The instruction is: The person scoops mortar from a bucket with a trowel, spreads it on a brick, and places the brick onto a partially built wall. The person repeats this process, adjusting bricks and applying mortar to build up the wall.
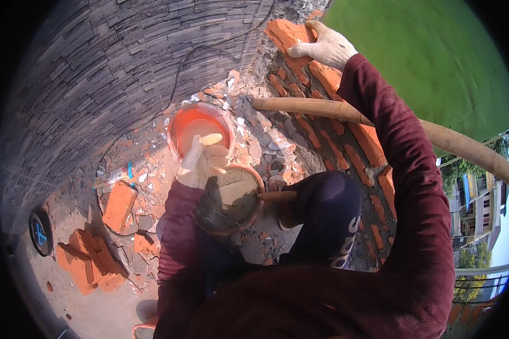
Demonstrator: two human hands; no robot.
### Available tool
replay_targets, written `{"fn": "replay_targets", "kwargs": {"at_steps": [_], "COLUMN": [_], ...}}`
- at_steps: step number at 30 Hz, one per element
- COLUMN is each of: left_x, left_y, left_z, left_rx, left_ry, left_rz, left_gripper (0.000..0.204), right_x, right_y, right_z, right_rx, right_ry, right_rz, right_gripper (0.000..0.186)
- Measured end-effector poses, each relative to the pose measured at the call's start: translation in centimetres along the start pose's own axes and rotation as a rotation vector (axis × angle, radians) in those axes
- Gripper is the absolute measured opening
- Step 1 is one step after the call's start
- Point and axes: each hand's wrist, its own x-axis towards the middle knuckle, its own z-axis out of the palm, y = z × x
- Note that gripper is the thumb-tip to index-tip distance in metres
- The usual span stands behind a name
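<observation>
My right hand (pixel 328 46), in a white knit glove, grips an orange brick (pixel 285 35) at the far end of the brick wall (pixel 336 127). My left hand (pixel 197 165), also gloved, is raised between the orange bucket (pixel 175 133) and the mortar bucket (pixel 259 179), fingers curled. A pale yellowish oblong (pixel 211 139) sticks out by its fingers; I cannot make out what it is. Grey mortar (pixel 232 189) fills the nearer bucket. A wooden tool handle (pixel 280 196) sticks out over its right rim. Cloudy liquid stands in the orange bucket.
A bamboo pole (pixel 464 141) crosses the brick wall under my right arm. Green water (pixel 424 62) lies beyond the wall. Loose bricks (pixel 90 260) are piled at left, with another brick (pixel 120 206) nearby. Rubble (pixel 147 169) covers the ground beside a grey stone-clad wall (pixel 113 62).
</observation>
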Motion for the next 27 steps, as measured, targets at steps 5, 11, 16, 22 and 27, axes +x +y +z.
{"fn": "replay_targets", "kwargs": {"at_steps": [5,11,16,22,27], "left_x": [-2.0,-3.2,-2.1,-1.7,-1.7], "left_y": [-5.4,-4.1,-3.9,-4.2,-4.1], "left_z": [-7.7,-8.9,-6.3,-7.0,-5.9], "left_rx": [-0.198,-0.188,0.023,0.021,0.083], "left_ry": [0.114,0.329,0.328,0.351,0.344], "left_rz": [0.12,0.272,0.277,0.297,0.298], "left_gripper": [0.055,0.057,0.068,0.074,0.076], "right_x": [10.3,14.9,16.7,18.0,17.5], "right_y": [14.6,20.4,20.5,22.2,21.4], "right_z": [2.0,8.1,10.0,11.2,11.5], "right_rx": [-0.303,-0.278,-0.215,-0.199,-0.274], "right_ry": [-0.009,-0.087,-0.127,-0.182,-0.186], "right_rz": [0.179,0.223,0.266,0.201,0.171], "right_gripper": [0.102,0.101,0.094,0.082,0.08]}}
